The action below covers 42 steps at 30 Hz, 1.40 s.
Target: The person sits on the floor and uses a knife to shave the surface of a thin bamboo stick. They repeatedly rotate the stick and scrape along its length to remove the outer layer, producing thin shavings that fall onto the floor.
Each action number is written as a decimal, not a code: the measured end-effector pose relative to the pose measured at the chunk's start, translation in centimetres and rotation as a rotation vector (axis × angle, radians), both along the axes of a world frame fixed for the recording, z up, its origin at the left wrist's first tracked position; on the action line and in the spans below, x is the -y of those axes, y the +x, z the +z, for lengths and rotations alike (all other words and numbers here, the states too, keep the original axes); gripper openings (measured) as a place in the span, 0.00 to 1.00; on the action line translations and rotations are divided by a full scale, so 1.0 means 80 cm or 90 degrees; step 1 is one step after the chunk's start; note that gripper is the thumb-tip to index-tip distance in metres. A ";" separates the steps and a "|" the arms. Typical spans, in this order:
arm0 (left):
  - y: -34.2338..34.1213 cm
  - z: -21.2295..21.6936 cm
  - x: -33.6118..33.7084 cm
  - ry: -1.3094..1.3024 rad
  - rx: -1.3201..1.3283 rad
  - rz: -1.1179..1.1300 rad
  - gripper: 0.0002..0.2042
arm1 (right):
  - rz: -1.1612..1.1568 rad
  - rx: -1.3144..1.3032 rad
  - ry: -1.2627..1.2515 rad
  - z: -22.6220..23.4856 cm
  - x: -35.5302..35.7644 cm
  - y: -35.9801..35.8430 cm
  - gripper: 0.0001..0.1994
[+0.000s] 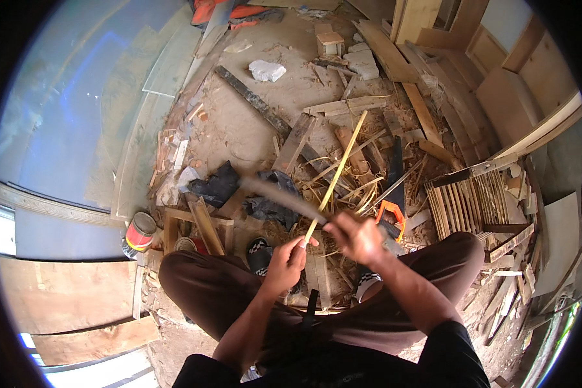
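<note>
My left hand [284, 264] pinches the lower end of a long, thin yellow strip [344, 161], which looks like bamboo and slants up and away to the right. My right hand [357, 239], smeared by motion, is closed round a knife [283, 198]. Its long blade is blurred and points left, crossing the strip just above my left fingers. I cannot tell whether the blade touches the strip. The knife's handle is hidden in my fist. Beyond my right hand lies a handsaw with an orange handle [394, 212], among curled shavings [362, 194] and wood scraps.
A slatted wooden frame [469, 204] lies at the right, with boards behind it. Dark plastic [217, 186] and a wooden box frame [207, 223] are left of my feet. A can [140, 234] stands near glass sheets [174, 61]. A white stone [266, 70] lies farther off.
</note>
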<state>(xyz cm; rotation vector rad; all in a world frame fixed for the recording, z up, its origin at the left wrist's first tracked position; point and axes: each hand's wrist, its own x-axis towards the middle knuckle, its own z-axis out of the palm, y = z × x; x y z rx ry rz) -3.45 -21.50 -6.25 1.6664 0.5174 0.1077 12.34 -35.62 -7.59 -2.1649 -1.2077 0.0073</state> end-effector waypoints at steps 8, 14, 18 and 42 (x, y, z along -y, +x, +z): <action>-0.011 0.004 -0.011 -0.017 0.025 -0.045 0.14 | -0.141 -0.217 0.126 -0.021 -0.006 0.058 0.07; -0.003 -0.008 -0.010 0.029 0.026 0.008 0.14 | 0.125 0.102 0.162 -0.035 -0.012 0.003 0.11; -0.012 0.002 -0.013 0.029 0.028 -0.005 0.14 | 0.024 0.115 0.080 -0.025 -0.008 0.013 0.08; -0.019 0.001 -0.014 0.300 0.070 0.001 0.08 | 0.056 0.033 0.081 -0.036 -0.011 0.000 0.09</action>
